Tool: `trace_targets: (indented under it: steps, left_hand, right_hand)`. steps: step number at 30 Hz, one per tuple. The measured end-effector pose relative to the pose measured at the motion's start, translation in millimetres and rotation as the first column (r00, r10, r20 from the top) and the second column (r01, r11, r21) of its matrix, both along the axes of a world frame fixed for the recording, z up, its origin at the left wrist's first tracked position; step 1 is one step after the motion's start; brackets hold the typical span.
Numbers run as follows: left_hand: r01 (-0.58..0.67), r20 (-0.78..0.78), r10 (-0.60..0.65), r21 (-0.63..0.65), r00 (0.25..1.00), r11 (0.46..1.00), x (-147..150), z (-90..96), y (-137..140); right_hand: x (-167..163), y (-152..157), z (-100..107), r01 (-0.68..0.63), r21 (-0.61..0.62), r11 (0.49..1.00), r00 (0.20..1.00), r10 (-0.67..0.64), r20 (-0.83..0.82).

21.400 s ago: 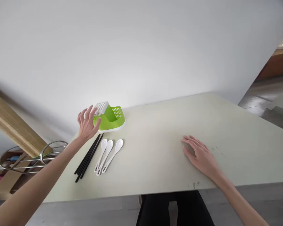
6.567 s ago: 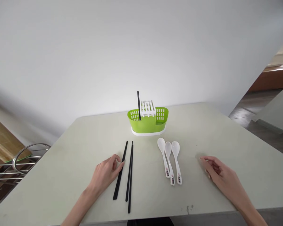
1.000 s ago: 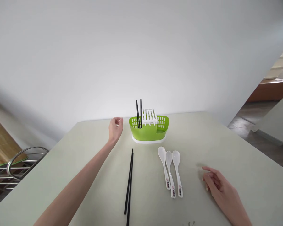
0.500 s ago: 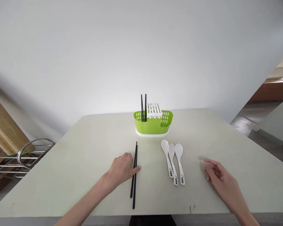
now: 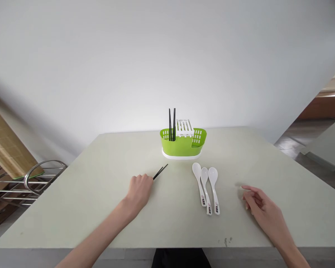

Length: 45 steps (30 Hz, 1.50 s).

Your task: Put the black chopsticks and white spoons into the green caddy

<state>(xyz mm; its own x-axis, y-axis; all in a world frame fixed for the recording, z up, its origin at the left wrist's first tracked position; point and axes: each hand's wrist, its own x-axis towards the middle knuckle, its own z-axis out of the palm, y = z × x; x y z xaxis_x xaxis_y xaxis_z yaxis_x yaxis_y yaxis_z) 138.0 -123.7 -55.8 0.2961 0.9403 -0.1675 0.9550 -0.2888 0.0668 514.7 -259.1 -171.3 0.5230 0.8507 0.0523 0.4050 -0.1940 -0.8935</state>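
My left hand (image 5: 140, 190) is closed round a pair of black chopsticks (image 5: 160, 172). Only their thin ends stick out past my knuckles, pointing up and right; the rest is hidden by the hand. My right hand (image 5: 264, 212) rests at the right of the table with the index finger stretched out and the other fingers loosely curled, holding nothing. Between the hands lie white spoons (image 5: 213, 190), three side by side with their bowls away from me. Behind them stands a green cutlery basket (image 5: 181, 147) with more black chopsticks (image 5: 174, 124) upright in its left compartment.
The basket has a white base and a white slotted rack (image 5: 185, 127) on top. It stands near the far edge of the pale table (image 5: 108, 160), close to the wall. To the left are a metal rack (image 5: 30, 182) and a rolled bamboo mat (image 5: 11, 145).
My left hand has closed on the chopsticks that lay beneath it and turned them, so they now slant to the upper right. My right hand has hardly moved. The view has shifted slightly.
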Motion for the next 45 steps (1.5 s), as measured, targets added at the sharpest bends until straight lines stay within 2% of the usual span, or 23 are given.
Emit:
trace_targets:
  steps: [2,3,5,6,7,9,11,12,14,17,18,22,25,28,35,45]
  left_hand:
    - [-0.003,-0.095,0.008,0.058,0.995,0.998,-3,10.9,-1]
    - [-0.003,-0.074,0.009,0.082,0.997,0.997,-5,18.2,-2]
    - [-0.015,0.164,0.0,0.096,0.987,0.995,-6,34.0,-6]
    - [-0.03,0.334,0.003,0.076,0.943,0.997,-5,41.2,-8]
    - [-0.044,0.507,0.02,0.036,0.862,0.998,-4,47.3,-10]
    - [-0.042,0.775,0.091,-0.083,0.626,0.996,2,54.7,-14]
    - [-0.015,0.9,0.179,-0.189,0.398,0.982,11,54.9,-18]
    - [-0.003,0.926,0.216,-0.226,0.309,0.974,16,52.6,-20]
    - [0.002,0.945,0.278,-0.283,0.175,0.959,26,44.6,-24]
    - [-0.001,0.936,0.348,-0.348,0.048,0.938,35,30.0,-32]
    - [0.001,0.931,0.365,-0.365,0.021,0.931,37,25.8,-34]
    - [-0.021,0.917,0.393,-0.395,-0.065,0.919,38,14.5,-41]
    - [-0.06,0.915,0.388,-0.396,-0.111,0.916,36,9.5,-41]
    - [-0.065,0.912,0.394,-0.403,-0.117,0.913,35,4.9,-41]
    - [-0.057,0.908,0.393,-0.405,-0.147,0.913,34,1.4,-43]
    - [-0.074,0.877,0.422,-0.448,-0.23,0.891,29,7.4,-38]
  right_hand:
    - [-3,-1,7,0.017,-0.009,1.0,1.0,-0.017,-0.026]
    - [-6,-2,12,0.028,-0.013,1.0,0.999,-0.028,-0.047]
    - [-16,-5,23,0.055,0.003,0.998,0.994,-0.054,-0.1]
    - [-24,-7,29,0.061,0.026,0.998,0.99,-0.057,-0.128]
    - [-34,-9,35,0.053,0.056,0.997,0.987,-0.044,-0.155]
    - [-60,-11,50,-0.033,0.103,0.994,0.977,0.053,-0.205]
    - [-90,-9,65,-0.205,0.103,0.973,0.935,0.226,-0.275]
    - [-105,-7,72,-0.292,0.098,0.951,0.902,0.308,-0.302]
    - [-133,0,84,-0.427,0.13,0.895,0.822,0.444,-0.357]
    - [-161,11,90,-0.533,0.159,0.831,0.72,0.544,-0.43]
    - [-167,14,89,-0.543,0.148,0.827,0.712,0.546,-0.441]
    - [-176,19,77,-0.516,0.08,0.853,0.761,0.5,-0.415]
    - [-178,17,69,-0.58,0.115,0.807,0.686,0.56,-0.465]
    - [-181,14,65,-0.603,0.156,0.782,0.607,0.577,-0.547]
    - [-183,11,58,-0.567,0.167,0.806,0.566,0.529,-0.633]
    - [-171,1,55,-0.579,0.178,0.796,0.512,0.524,-0.68]
